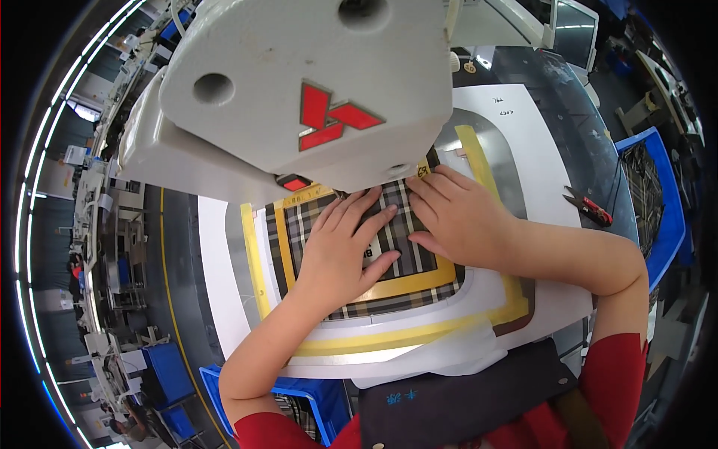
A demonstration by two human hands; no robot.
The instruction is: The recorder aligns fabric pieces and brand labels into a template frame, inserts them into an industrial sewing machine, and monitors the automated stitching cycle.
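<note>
Under the white head of an industrial sewing machine (247,97), a piece of dark plaid fabric (415,258) lies flat inside a yellow rectangular frame (396,287). My left hand (336,243) rests on the fabric's left part, fingers spread and reaching forward toward the machine. Across from it, my right hand (460,221) lies on the right part and over the frame's right side, fingers stretched out. Between my hands shows a small pale patch with dark print (368,254), partly covered. The needle area is mostly hidden behind the machine head.
Yellow tape (374,340) borders the pale work plate (217,262). Red-handled snips (594,211) lie on the dark tabletop at right. Blue bins with plaid cloth stand at right (669,254) and lower left (329,419). A monitor (574,34) stands at the back right.
</note>
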